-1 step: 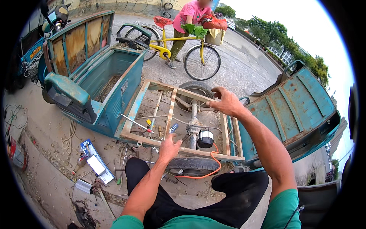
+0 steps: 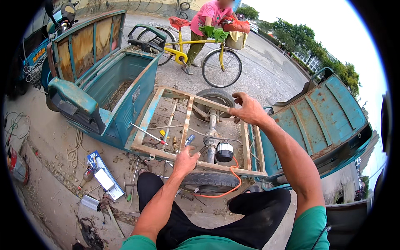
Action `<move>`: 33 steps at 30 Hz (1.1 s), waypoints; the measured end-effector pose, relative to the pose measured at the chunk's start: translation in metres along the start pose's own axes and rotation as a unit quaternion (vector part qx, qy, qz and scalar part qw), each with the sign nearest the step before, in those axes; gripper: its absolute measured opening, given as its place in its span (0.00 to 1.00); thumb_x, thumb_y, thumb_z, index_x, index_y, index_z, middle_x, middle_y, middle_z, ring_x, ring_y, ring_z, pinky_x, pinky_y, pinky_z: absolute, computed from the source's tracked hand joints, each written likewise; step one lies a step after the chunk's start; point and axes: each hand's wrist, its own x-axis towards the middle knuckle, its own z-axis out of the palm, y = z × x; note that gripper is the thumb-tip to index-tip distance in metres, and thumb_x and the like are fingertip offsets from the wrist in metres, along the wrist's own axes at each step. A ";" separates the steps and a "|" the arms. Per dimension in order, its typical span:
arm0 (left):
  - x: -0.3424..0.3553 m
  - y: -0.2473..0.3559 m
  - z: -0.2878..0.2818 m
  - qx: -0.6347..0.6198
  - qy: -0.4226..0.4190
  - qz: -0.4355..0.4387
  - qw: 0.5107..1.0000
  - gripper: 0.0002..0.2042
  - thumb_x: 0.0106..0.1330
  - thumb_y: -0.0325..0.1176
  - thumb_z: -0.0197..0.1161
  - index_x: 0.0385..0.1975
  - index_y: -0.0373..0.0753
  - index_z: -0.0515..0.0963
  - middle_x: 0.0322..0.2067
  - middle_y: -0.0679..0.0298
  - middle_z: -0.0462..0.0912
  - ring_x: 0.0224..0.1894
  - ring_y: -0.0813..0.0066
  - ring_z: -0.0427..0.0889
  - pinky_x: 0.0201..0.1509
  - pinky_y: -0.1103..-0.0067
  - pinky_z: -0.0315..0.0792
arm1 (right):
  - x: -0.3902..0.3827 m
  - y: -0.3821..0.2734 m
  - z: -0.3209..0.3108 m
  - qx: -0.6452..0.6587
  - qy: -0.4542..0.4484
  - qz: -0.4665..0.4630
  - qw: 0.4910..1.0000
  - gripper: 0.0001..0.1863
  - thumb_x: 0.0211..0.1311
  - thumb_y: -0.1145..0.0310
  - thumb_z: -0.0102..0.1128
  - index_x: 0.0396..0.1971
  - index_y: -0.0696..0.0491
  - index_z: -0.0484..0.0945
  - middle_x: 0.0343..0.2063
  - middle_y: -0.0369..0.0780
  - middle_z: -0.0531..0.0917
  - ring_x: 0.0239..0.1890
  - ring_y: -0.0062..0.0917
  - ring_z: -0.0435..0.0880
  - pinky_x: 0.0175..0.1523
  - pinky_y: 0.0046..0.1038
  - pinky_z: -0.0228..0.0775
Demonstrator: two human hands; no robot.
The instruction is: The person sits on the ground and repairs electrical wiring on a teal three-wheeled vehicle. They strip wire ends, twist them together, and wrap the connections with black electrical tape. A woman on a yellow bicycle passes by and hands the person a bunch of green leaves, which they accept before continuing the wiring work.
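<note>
A bare rusty tricycle frame (image 2: 146, 121) with flaking teal paint lies on the ground in front of me. Inside it run an axle (image 2: 212, 125) and a black-and-silver motor (image 2: 224, 152), with one tyre (image 2: 208, 181) at the near side and another tyre (image 2: 214, 98) at the far side. My left hand (image 2: 185, 160) rests on the near rail, fingers curled over it. My right hand (image 2: 250, 110) sits on the far right corner of the frame, fingers spread. An orange cable (image 2: 233, 185) loops from the motor over the near tyre. A red-handled screwdriver (image 2: 150, 135) lies across the left rail.
A teal cargo box (image 2: 112, 83) stands to the left and a rusty teal panel (image 2: 325, 116) to the right. Loose tools and a blue-and-white pack (image 2: 102, 179) lie on the ground at the lower left. Beyond, a person in pink stands by a yellow bicycle (image 2: 216, 62).
</note>
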 end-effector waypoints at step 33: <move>0.130 -0.068 0.072 -0.282 -0.192 -0.424 0.839 0.13 0.68 0.35 0.69 0.48 0.37 0.81 0.28 0.68 0.82 0.25 0.86 0.74 0.23 0.85 0.61 | 0.557 0.154 0.088 -0.249 0.255 -0.064 0.932 0.64 0.41 0.39 0.80 0.75 0.47 0.53 0.73 0.47 0.59 0.75 0.50 0.54 0.71 0.63 0.50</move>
